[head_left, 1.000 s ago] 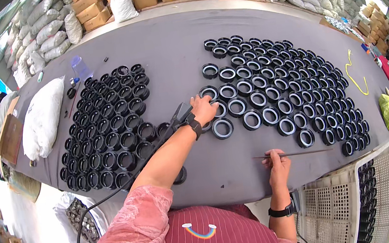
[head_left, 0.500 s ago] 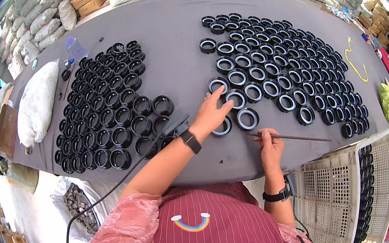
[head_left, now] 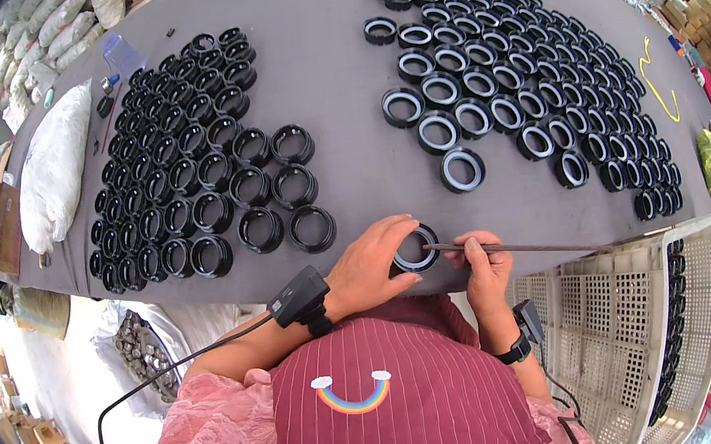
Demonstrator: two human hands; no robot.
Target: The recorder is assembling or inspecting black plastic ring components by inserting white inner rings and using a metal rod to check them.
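Close to the table's front edge, a black ring with a pale inner band [head_left: 432, 234] sits in the grasp of my left hand [head_left: 364, 268], thumb and fingers on either side of it. My right hand [head_left: 486, 274] pinches a thin dark stick [head_left: 541, 247], whose tip reaches the ring's right rim. Beyond, on the right, stand many similar black rings with pale inner bands [head_left: 463, 170], packed in rows. The left group of black rings [head_left: 312, 228] shows dark insides without the pale band.
A grey cloth covers the table [head_left: 324, 63]. A white bag [head_left: 62, 172] lies at its left side, a yellow cord [head_left: 648, 81] at its right. White perforated crates [head_left: 605, 314] stand below the front right edge. Sacks [head_left: 65, 31] are piled behind.
My left hand has come from the right-hand group toward me and now grips a ring near the front edge. The stick's tip has met that ring. The whole view has shifted.
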